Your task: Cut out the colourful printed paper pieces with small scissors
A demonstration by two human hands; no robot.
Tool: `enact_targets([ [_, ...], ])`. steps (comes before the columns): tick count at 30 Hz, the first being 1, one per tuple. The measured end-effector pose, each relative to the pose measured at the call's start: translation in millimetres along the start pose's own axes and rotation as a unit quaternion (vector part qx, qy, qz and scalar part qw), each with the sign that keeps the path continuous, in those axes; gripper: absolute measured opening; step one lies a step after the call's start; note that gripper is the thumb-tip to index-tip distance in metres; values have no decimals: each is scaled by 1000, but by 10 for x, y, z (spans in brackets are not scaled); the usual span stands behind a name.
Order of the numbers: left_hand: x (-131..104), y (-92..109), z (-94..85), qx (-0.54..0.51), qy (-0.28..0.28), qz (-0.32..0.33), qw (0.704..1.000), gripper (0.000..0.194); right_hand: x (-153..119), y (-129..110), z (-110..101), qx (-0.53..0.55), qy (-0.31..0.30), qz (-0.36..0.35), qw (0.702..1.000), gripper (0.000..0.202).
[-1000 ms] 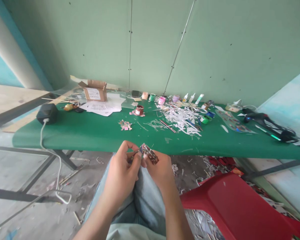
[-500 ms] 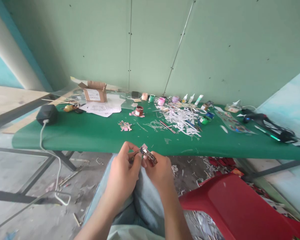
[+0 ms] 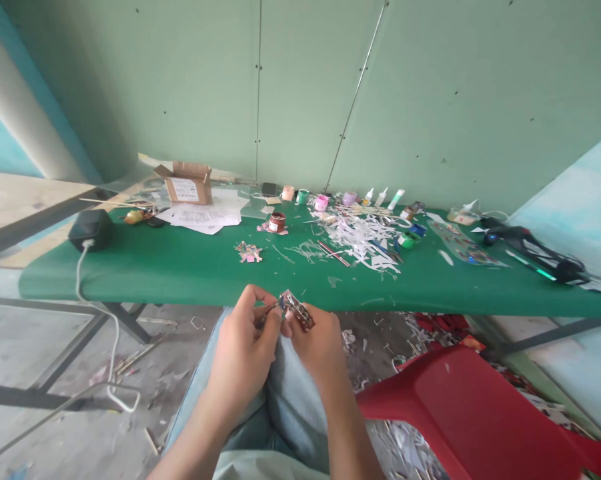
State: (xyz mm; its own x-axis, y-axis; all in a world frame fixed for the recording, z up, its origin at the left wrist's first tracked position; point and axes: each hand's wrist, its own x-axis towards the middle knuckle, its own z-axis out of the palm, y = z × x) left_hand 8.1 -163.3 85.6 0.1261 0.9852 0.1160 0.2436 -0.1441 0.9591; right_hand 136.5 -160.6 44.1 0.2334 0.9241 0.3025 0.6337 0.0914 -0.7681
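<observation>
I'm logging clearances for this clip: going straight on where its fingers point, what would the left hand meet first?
Most likely the small patterned object in the right hand, just ahead of the left hand; any gap is hard to judge.

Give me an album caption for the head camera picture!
Left hand and right hand hold small things beside a green table with colourful jars.

Backed by a pale green wall [image 3: 180, 80], seamed and dotted; bounded at right by a light blue wall [image 3: 575, 203]; furnished with a green-topped table [image 3: 195, 267] and red chair [image 3: 480, 407]; set on grey floor [image 3: 180, 363], littered with scraps [image 3: 407, 443]; softly lit.
</observation>
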Motion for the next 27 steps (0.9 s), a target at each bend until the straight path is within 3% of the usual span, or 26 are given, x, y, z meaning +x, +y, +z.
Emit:
enact_targets([
  [5,4,-4,0,-32,4,3,999,14,-6,17,9,16,3,-15,1000,32],
  [21,-9,9,-23,-1,-4,11,1000,12,-21,-2,7,23,-8,-15,1000,26],
  [27,-12,-10,-6,42,-1,8,999,10,-1,97,82,51,-36,-9,998,27],
])
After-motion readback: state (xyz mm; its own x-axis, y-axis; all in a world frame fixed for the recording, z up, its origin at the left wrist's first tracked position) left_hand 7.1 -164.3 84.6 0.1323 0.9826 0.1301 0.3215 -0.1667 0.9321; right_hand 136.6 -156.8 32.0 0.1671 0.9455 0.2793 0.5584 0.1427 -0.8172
